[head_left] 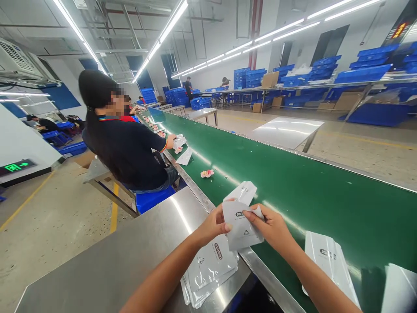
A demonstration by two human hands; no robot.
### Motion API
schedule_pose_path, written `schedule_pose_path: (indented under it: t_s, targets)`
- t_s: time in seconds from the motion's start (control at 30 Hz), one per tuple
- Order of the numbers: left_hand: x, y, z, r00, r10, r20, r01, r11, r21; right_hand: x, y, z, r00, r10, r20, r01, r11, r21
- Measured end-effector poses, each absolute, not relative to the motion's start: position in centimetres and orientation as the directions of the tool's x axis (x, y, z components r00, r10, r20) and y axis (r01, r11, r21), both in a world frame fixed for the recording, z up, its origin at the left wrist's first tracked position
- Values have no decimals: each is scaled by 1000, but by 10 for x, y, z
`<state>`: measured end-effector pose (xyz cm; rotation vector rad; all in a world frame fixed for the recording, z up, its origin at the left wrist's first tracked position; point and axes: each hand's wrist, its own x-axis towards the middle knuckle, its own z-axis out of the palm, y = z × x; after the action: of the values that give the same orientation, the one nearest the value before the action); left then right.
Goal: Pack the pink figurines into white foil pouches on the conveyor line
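Observation:
Both my hands hold one small white plastic bag (pixel 240 228) with dark printing, above the near edge of the green conveyor belt (pixel 293 191). My left hand (pixel 213 226) pinches its left side and my right hand (pixel 272 228) grips its right side. A second white bag (pixel 243 192) lies just behind it on the belt. Under my left forearm, a stack of the same bags (pixel 208 269) rests on the steel table (pixel 114 261). A small pink item (pixel 207 173) lies farther up the belt.
A co-worker in a dark shirt (pixel 127 152) sits to my left up the line, handling bags at the belt. More white bags (pixel 329 261) lie on the belt to my right. Blue crates (pixel 361 65) and steel tables (pixel 286 132) stand across the aisle.

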<state>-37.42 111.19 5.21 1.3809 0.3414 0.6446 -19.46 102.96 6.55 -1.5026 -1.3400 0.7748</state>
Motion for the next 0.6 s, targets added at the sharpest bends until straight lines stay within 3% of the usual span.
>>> schedule_pose_path:
  t_s: [0.1,0.2,0.3,0.43,0.6]
  targets:
    - [-372,1118,42,781,624,3,-187,228,956,-211,1053,52,227,962,149,306,75,-949]
    - [-375,1127,35,629,761,-156,-180,338,924,-225,1082,41,175,974,145,314,84,-946]
    - [-384,1144,28,444,863,-242,-231,371,900,-226,1122,36,97,994,46,266,19,-964]
    - [-402,1168,20,318,902,-293,-230,373,899,-209,1188,33,203,972,-115,202,-156,-967]
    - [-410,1181,18,303,919,-252,-79,287,955,-202,1250,15,310,912,-267,221,-342,-913]
